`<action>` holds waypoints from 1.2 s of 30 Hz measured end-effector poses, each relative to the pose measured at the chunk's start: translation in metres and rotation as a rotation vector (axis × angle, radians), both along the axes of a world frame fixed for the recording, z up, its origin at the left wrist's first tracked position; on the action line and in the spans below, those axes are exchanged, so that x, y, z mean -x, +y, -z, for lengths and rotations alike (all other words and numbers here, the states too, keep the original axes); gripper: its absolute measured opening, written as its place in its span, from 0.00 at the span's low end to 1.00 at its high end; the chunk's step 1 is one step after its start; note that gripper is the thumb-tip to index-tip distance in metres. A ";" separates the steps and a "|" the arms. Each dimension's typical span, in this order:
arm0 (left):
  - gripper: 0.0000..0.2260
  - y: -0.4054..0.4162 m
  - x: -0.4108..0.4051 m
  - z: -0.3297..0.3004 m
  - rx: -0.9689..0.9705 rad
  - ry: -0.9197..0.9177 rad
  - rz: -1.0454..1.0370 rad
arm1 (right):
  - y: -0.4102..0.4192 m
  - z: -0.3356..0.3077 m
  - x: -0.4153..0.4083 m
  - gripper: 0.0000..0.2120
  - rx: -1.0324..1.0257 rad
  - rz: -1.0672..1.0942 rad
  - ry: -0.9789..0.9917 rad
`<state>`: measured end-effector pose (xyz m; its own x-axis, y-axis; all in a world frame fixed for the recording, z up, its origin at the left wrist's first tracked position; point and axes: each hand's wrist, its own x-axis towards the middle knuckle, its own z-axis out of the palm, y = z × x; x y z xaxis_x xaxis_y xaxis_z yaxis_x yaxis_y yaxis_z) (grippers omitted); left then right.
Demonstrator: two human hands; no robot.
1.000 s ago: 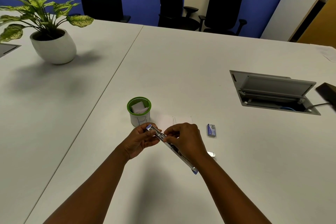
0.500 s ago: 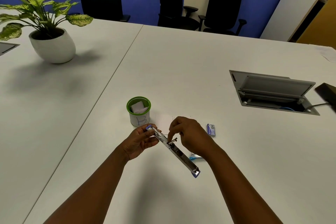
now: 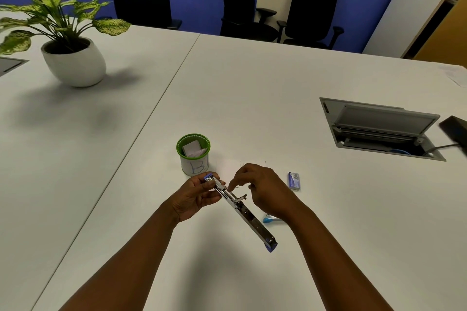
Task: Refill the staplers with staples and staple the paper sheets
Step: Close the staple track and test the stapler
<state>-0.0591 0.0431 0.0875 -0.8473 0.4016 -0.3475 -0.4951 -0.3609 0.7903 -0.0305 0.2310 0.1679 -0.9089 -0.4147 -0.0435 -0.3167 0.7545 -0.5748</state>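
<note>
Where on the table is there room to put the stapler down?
The bare white tabletop between the green-rimmed cup, the potted plant in the white pot and the open grey cable hatch is free. It is crowded around the hands, by the cup, white paper sheets and small blue staple box.
</note>
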 end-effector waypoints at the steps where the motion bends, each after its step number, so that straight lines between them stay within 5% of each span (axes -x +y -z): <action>1: 0.39 0.000 0.000 0.000 0.003 0.001 0.004 | 0.000 0.001 0.000 0.28 -0.003 -0.003 0.001; 8: 0.37 0.002 0.001 0.002 0.031 0.016 0.046 | -0.003 0.010 0.003 0.30 -0.022 -0.022 0.000; 13: 0.26 -0.001 0.002 0.005 0.012 -0.012 0.033 | -0.002 0.013 0.003 0.33 -0.044 -0.056 -0.009; 18: 0.38 -0.002 0.002 0.005 0.028 -0.007 0.042 | 0.000 0.013 0.003 0.29 0.000 -0.032 0.021; 27: 0.39 -0.001 0.003 0.004 0.015 -0.001 0.020 | -0.002 0.013 0.003 0.33 -0.008 -0.071 -0.054; 36: 0.39 -0.002 0.001 0.003 -0.002 -0.007 -0.021 | 0.008 0.006 0.001 0.26 0.470 0.148 -0.203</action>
